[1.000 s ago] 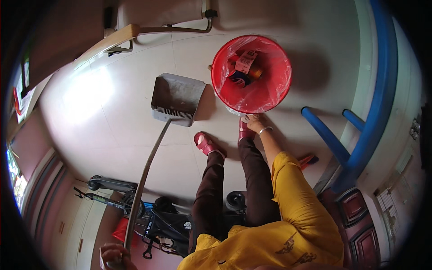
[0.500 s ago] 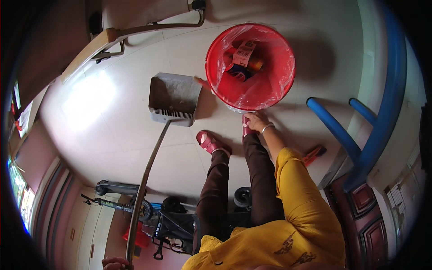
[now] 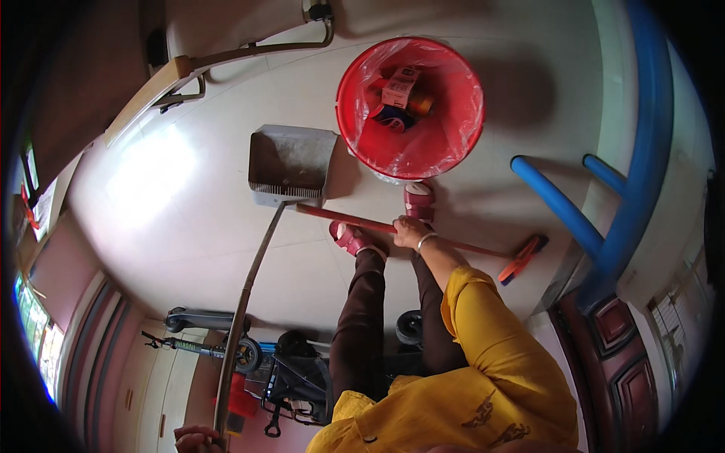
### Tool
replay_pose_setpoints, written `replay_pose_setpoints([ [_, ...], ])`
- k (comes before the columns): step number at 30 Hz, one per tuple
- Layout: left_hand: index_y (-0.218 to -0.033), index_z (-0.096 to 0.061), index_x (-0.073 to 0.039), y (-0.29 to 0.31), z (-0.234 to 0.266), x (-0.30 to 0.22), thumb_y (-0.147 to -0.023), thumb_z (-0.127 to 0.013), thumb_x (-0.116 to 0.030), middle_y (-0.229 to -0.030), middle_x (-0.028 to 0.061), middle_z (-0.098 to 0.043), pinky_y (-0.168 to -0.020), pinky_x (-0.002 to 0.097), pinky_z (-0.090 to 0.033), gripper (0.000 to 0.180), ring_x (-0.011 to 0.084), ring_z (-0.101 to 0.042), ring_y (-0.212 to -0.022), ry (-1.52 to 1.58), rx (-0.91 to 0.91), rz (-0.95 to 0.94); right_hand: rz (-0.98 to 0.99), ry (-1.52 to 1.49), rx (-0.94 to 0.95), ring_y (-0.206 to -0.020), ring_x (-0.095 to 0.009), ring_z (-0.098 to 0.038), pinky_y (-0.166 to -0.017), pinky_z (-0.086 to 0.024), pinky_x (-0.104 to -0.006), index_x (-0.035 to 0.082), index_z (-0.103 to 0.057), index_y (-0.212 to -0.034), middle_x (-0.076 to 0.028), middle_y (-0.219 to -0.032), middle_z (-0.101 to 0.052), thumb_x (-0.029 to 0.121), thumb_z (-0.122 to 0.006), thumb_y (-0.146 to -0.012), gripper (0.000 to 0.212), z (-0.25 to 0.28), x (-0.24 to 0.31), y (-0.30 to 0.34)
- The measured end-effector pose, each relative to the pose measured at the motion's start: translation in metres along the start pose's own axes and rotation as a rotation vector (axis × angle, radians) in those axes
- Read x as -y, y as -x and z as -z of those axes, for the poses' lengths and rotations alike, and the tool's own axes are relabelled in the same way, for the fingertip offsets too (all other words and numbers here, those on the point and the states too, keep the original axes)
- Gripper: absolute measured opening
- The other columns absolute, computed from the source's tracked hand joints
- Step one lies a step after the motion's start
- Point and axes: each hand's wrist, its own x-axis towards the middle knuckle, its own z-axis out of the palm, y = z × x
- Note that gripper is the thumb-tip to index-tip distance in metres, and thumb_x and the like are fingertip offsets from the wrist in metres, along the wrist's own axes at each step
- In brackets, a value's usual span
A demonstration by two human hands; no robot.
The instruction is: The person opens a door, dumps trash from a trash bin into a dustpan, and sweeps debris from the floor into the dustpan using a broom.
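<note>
Near the lower left edge, my left hand is closed around the long handle of a grey dustpan. The pan lies on the floor with its toothed edge toward me, and dust or dirt shows inside it. My right hand grips the red handle of a broom above my shoes. The handle's free end is close to the dustpan's near edge, and the orange broom head is off to the right. Beyond my right foot stands a red bin, lined with clear plastic and holding some packaging.
Blue tubular bars rise on the right by a dark red panelled door. A wooden-edged piece of furniture with metal legs stands far left. Behind my legs are a scooter and a black folded frame with wheels.
My right hand has moved slightly nearer and left, away from the bin's rim. The broom handle's free end has swung toward me, from beside the bin to the dustpan's near edge.
</note>
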Motion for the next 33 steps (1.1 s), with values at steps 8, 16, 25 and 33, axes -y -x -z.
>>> replay_pose_setpoints([
  [8, -0.094, -0.048, -0.005, -0.006, 0.002, 0.016, -0.083, -0.054, -0.003, -0.085, 0.0143, -0.056, -0.042, 0.0215, -0.040, 0.013, 0.0129, -0.050, -0.053, 0.014, 0.052, -0.157, -0.197, -0.202, -0.097, -0.079, -0.032, -0.063, -0.072, -0.049, -0.0434, 0.011, -0.064, -0.085, -0.016, -0.080, -0.064, 0.028, -0.060, -0.068, 0.024, 0.070, 0.056, 0.118],
  [16, -0.089, -0.052, -0.001, -0.015, -0.004, 0.005, -0.078, -0.053, -0.009, -0.082, 0.0037, -0.051, -0.061, 0.0235, -0.040, 0.014, 0.0105, -0.047, -0.067, 0.101, -0.014, -0.009, -0.159, -0.435, -0.505, -0.067, -0.034, -0.060, -0.059, -0.047, -0.0422, 0.011, -0.060, -0.071, -0.014, -0.068, -0.061, 0.018, -0.056, -0.070, 0.009, 0.117, 0.063, 0.235],
  [25, -0.090, -0.052, 0.001, -0.022, 0.004, 0.022, -0.079, -0.051, -0.006, -0.078, 0.0040, -0.052, -0.051, 0.0228, -0.037, 0.013, 0.0096, -0.046, -0.060, 0.113, 0.071, -0.099, -0.296, -1.351, -0.837, -0.058, -0.010, -0.054, -0.052, -0.046, -0.0249, 0.004, -0.052, -0.079, -0.001, -0.065, -0.050, 0.003, -0.053, -0.081, 0.002, 0.074, -0.006, 0.396],
  [33, -0.088, -0.051, 0.000, -0.026, -0.002, 0.020, -0.073, -0.052, -0.011, -0.069, 0.0020, -0.047, -0.046, 0.0234, -0.035, 0.019, 0.0098, -0.042, -0.054, 0.170, 0.041, -0.182, -0.346, -1.427, -1.039, -0.068, -0.013, -0.059, -0.066, -0.049, -0.0278, 0.003, -0.053, -0.082, -0.003, -0.071, -0.055, 0.000, -0.050, -0.082, 0.004, 0.083, -0.046, 0.459],
])
